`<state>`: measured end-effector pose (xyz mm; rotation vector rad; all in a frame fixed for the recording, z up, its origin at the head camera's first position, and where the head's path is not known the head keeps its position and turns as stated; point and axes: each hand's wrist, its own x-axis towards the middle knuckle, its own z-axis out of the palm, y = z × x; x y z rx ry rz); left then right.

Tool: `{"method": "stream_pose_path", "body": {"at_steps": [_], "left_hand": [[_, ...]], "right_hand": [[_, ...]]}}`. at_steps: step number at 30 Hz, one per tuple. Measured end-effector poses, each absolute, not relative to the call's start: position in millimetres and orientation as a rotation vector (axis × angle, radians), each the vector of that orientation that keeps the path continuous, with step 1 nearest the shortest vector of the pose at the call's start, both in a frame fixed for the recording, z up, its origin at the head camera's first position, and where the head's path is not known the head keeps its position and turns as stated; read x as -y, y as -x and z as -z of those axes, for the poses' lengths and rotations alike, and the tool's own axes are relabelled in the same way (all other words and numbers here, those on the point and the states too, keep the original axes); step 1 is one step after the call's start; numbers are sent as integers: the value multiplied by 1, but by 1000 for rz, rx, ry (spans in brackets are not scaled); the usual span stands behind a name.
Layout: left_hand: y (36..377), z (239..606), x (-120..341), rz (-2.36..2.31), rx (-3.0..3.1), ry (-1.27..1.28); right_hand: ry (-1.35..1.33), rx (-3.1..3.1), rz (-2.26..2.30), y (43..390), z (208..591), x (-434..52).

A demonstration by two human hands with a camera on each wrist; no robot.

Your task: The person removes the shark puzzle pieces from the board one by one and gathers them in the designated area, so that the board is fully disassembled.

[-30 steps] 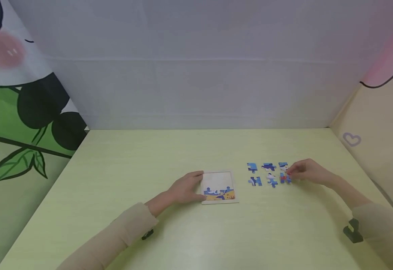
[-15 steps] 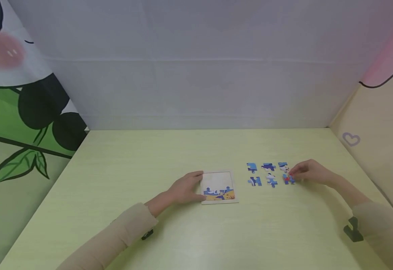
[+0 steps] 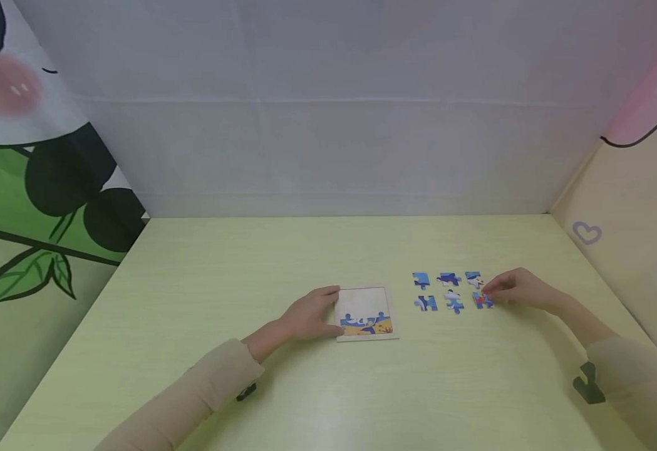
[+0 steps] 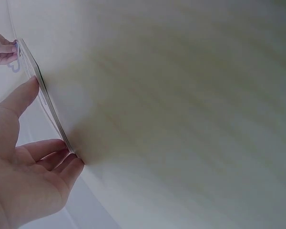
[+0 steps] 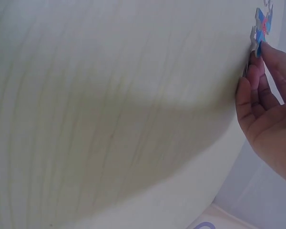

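My left hand (image 3: 307, 315) holds the left side of a square puzzle tray (image 3: 368, 339), thumb at the near corner and fingers at the far one. The left wrist view shows the same tray (image 4: 52, 107) edge-on, with the thumb and fingertips on its edge. Blue and sandy-yellow pieces (image 3: 383, 324) fill the tray's near part; its far part is bare white. On the right, my right hand (image 3: 517, 289) pinches a blue jigsaw piece with a red figure (image 3: 481, 301) by its right side. In the right wrist view this piece (image 5: 260, 36) is between thumb and fingers, tilted.
Several loose jigsaw pieces lie in two rows between the tray and the right hand, among them a blue one (image 3: 421, 280), a dark blue one (image 3: 449, 279) and a white-and-blue one (image 3: 454, 302). A pale wall (image 3: 328, 156) stands behind the table (image 3: 238, 263).
My right hand has shifted the red-figured jigsaw piece slightly to the right, away from the loose pieces, then nearly stopped. The left hand and tray have stayed in place.
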<state>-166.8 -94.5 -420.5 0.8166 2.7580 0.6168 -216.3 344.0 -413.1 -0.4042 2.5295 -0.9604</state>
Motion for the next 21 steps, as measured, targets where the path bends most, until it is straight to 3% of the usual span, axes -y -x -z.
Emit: {"method": "stream_pose_path", "body": {"at_steps": [21], "left_hand": [[166, 421, 95, -623, -2760, -814]], "right_hand": [[366, -2539, 948, 219, 412, -346]]}}
